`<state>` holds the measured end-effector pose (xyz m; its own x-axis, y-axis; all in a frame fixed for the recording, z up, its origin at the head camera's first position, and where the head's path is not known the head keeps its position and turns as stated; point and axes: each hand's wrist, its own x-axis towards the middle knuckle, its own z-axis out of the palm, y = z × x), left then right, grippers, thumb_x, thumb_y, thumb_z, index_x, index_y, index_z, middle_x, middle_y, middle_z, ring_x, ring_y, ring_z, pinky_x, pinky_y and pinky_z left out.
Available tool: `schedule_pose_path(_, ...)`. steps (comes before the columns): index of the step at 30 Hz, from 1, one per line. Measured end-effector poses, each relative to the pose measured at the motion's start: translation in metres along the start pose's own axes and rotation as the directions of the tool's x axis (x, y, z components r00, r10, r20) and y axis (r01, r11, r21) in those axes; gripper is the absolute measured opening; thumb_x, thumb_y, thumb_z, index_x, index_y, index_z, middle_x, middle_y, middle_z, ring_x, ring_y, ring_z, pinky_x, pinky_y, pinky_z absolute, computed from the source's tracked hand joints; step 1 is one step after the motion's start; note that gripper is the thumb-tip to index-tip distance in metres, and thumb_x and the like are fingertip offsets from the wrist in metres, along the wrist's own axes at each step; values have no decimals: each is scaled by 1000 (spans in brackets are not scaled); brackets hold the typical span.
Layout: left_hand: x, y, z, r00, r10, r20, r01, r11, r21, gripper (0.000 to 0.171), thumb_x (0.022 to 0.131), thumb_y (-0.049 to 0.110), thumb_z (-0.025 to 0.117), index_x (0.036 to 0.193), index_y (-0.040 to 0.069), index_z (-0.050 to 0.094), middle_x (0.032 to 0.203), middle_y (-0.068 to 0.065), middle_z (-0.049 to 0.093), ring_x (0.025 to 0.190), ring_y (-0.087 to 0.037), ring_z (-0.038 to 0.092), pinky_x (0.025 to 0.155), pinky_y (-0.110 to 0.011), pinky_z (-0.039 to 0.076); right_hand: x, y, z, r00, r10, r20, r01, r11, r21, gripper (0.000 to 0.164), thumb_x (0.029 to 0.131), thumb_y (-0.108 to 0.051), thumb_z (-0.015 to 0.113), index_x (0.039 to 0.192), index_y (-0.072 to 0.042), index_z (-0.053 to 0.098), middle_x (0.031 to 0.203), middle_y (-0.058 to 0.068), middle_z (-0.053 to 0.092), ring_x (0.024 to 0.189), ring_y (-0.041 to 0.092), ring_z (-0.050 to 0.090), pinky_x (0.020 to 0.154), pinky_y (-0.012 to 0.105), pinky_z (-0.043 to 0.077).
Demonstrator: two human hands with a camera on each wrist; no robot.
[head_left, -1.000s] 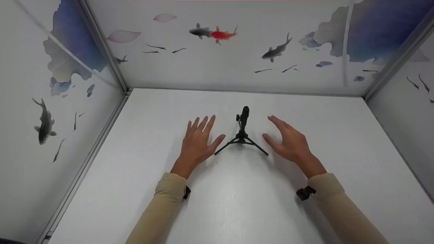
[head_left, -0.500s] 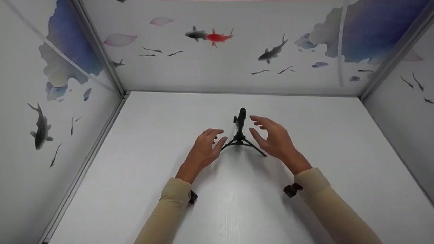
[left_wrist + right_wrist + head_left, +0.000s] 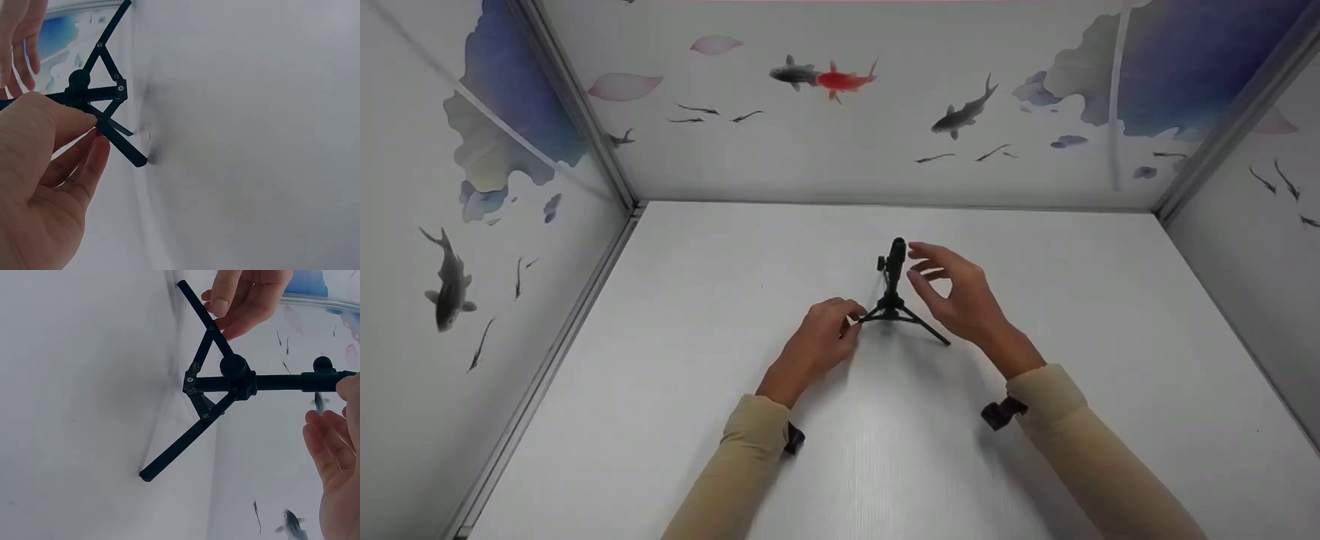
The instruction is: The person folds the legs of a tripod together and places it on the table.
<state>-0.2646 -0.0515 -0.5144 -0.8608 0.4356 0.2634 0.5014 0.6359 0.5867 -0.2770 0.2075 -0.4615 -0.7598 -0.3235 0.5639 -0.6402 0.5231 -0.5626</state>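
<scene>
A small black tripod point(image 3: 895, 271) stands upright on the white table with its legs spread and a side knob on its post. My left hand point(image 3: 823, 334) pinches its left leg between thumb and forefinger; the left wrist view shows the forefinger on the leg point(image 3: 122, 148) with the thumb just below it. Beside the upper post, on the right, my right hand point(image 3: 960, 294) is held with fingers loosely bent and thumb apart. In the right wrist view, its fingers are near the post point(image 3: 281, 382); whether they touch it I cannot tell.
The white table point(image 3: 735, 255) is bounded by a back wall point(image 3: 840, 150) and side walls printed with fish and blue shapes. Metal rails point(image 3: 577, 315) run along the left edge. Small black devices point(image 3: 1003, 412) sit at both wrists, below beige sleeves point(image 3: 757, 435).
My left hand has come in from beside the tripod, turned, and taken hold of its left leg. My right hand has moved left, close to the upper post. The tripod stays standing.
</scene>
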Motion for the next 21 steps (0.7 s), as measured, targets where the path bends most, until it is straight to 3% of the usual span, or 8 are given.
schedule_pose_path(9, 6, 0, 4, 999, -53, -1, 53, 999, 8, 15, 101, 5, 75, 115, 6, 79, 106, -7, 77, 91, -17, 72, 80, -30, 62, 8, -6, 4, 1000, 28, -2, -28, 999, 31, 42, 112, -26, 63, 152, -14, 62, 143, 3, 71, 123, 22, 73, 100, 40, 64)
schedule_pose_path(21, 12, 2, 8, 998, -63, -10, 63, 998, 16, 13, 101, 11, 78, 113, 7, 81, 105, -7, 76, 91, -17, 71, 80, -30, 62, 13, -8, 7, 999, 37, -8, -37, 999, 21, 40, 112, -26, 63, 150, -13, 62, 129, 5, 77, 119, 19, 75, 98, 39, 65)
